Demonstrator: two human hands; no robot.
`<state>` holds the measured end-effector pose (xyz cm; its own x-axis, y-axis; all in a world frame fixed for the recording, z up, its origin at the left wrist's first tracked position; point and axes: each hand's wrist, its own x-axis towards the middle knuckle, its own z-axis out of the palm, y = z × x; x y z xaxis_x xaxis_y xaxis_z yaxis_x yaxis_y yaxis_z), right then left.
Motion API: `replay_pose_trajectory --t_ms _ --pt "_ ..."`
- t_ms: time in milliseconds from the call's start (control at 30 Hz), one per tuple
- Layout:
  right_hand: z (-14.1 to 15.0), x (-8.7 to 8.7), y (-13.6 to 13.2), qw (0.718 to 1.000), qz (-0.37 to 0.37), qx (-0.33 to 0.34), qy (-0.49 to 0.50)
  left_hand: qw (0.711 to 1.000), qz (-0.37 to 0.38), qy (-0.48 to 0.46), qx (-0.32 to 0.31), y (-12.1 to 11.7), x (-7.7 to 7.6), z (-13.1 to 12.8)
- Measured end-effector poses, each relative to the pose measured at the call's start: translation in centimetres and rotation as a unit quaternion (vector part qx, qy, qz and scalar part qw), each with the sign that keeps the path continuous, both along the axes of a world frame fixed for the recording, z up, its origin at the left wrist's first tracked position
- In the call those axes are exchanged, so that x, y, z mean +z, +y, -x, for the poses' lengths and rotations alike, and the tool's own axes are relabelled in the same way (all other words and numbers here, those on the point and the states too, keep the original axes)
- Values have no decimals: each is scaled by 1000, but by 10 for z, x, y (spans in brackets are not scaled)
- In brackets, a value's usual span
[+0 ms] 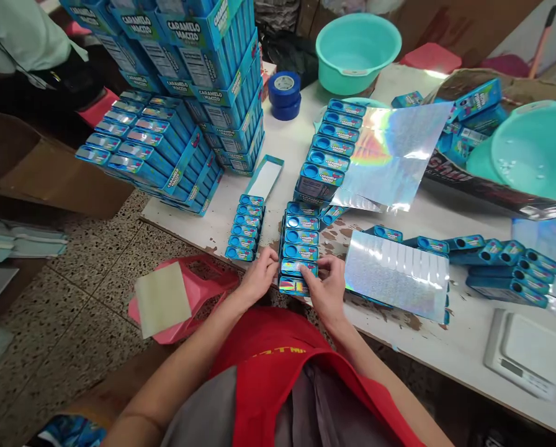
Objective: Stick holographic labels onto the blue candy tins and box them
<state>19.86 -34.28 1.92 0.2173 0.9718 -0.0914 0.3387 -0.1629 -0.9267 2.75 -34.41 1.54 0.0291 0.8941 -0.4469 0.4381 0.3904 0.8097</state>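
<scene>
A row of small blue candy boxes (300,239) stands on edge near the front of the white table (445,344). My left hand (259,276) presses its curled fingers against the left side of the nearest boxes. My right hand (327,285) pinches the frontmost box (293,285) from the right. A second, shorter row of blue boxes (245,234) stands just left of my left hand. A holographic foil sheet (396,274) lies right of my right hand.
Tall stacks of blue display cartons (213,74) fill the left end of the table. Behind lie another box row (331,146), a larger foil sheet (392,155), blue tape rolls (285,94) and teal basins (357,49). A scale (529,354) sits at right. A pink stool (189,292) stands on the floor.
</scene>
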Motion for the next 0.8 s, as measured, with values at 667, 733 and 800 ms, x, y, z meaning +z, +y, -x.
replay_pose_trajectory --t_ms 667,733,800 --pt "-165 -46 73 947 -203 -46 -244 946 -183 156 -218 109 72 -170" --pt "-180 -63 90 929 -219 -2 -299 953 -62 196 -220 140 50 -208" --pt "-185 -77 99 911 -211 36 -351 955 3 199 -221 160 27 -227"
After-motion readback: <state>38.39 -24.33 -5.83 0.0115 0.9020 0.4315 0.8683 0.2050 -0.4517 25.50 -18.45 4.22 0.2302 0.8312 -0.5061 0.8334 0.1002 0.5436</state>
